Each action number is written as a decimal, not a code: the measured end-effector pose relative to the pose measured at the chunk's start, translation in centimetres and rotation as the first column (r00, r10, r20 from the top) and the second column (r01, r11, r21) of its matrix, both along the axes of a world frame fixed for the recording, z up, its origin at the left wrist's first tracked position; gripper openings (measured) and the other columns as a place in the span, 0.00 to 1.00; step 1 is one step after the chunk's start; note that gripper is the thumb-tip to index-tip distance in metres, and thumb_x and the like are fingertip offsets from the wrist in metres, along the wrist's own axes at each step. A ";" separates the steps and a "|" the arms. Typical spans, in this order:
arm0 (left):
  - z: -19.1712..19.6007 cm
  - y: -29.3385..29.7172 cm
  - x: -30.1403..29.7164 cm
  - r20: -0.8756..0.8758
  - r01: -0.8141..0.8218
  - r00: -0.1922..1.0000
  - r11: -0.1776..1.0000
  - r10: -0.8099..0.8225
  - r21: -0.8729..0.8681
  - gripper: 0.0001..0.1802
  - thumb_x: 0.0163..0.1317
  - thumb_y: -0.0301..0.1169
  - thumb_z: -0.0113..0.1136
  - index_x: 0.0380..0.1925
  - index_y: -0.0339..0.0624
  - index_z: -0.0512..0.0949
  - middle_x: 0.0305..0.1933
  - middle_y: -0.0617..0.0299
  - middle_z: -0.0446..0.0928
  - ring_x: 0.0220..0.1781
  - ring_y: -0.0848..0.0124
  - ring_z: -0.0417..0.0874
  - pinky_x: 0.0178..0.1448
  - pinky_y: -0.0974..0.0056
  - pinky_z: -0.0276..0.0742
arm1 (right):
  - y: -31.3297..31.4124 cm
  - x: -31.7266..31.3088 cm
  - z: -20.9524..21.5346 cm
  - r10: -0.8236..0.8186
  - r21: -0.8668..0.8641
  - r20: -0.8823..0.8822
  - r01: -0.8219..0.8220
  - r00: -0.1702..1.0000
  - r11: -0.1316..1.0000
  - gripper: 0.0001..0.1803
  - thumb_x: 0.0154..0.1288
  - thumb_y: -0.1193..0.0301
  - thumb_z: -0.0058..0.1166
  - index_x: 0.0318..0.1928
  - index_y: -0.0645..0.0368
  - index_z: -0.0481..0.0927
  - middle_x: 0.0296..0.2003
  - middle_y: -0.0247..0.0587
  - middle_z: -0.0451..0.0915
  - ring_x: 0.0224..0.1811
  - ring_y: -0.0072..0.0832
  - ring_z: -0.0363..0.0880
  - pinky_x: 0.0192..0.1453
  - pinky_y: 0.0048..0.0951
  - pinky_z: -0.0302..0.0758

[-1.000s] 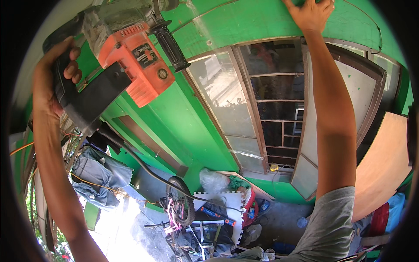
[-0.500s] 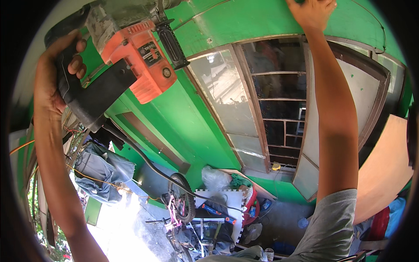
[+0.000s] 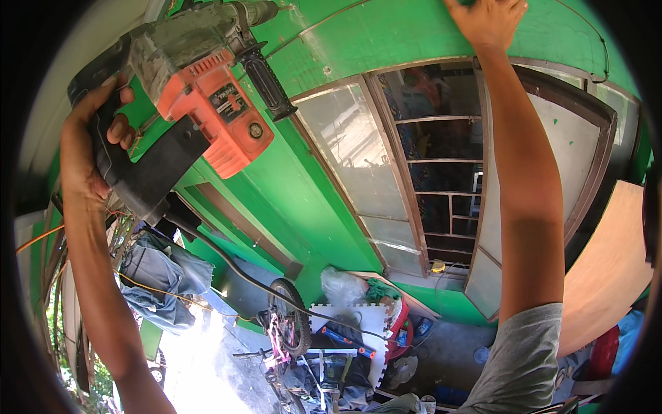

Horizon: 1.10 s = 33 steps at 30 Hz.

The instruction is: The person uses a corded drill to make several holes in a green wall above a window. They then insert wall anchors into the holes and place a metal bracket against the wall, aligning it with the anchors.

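Note:
My left hand (image 3: 89, 145) is wrapped round the black rear handle of a rotary hammer drill (image 3: 217, 114) with an orange motor housing and a grey, dusty gear case. Its black side handle (image 3: 267, 86) hangs free, and the chuck end points toward the green wall (image 3: 345, 41) at the top. From the grip a black power cord (image 3: 227, 262) runs down toward the floor. My right arm is raised, and my right hand (image 3: 491, 21) is against the wall above the window. Its fingers are partly cut off by the top edge; the visible ones look stretched out.
Below the right hand is a barred window (image 3: 441, 159) with an open, brown-framed pane (image 3: 572, 152). A small bicycle (image 3: 286, 324), a foam mat (image 3: 372, 317) and a red basin (image 3: 400, 338) crowd the floor. Draped jeans (image 3: 162, 276) hang at left; a plywood sheet (image 3: 607, 262) leans right.
The drill and my left hand sit slightly lower in view, and more of the chuck shows at the top. My right hand has shifted a little left in the picture, still at the wall.

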<state>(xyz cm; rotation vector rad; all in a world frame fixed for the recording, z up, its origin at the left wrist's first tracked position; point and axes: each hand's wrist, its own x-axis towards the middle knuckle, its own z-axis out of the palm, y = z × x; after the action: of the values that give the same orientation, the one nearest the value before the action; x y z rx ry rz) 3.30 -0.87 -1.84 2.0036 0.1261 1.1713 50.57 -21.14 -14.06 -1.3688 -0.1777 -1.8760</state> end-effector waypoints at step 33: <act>2.1 2.3 0.3 -0.104 0.033 0.994 0.999 -0.031 0.019 0.09 0.76 0.33 0.54 0.43 0.37 0.75 0.34 0.64 0.78 0.20 0.80 0.70 0.25 0.70 0.72 | 0.4 0.1 0.1 0.057 0.050 -0.134 -0.051 0.989 0.997 0.50 0.57 0.43 0.71 0.72 0.56 0.67 0.73 0.74 0.56 0.78 0.70 0.50 0.82 0.64 0.51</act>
<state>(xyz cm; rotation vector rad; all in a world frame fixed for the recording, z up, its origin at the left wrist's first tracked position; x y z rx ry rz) 3.60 1.38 0.30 2.0776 0.1343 1.0523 50.63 -20.77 -14.00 -1.4395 -0.1014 -1.7258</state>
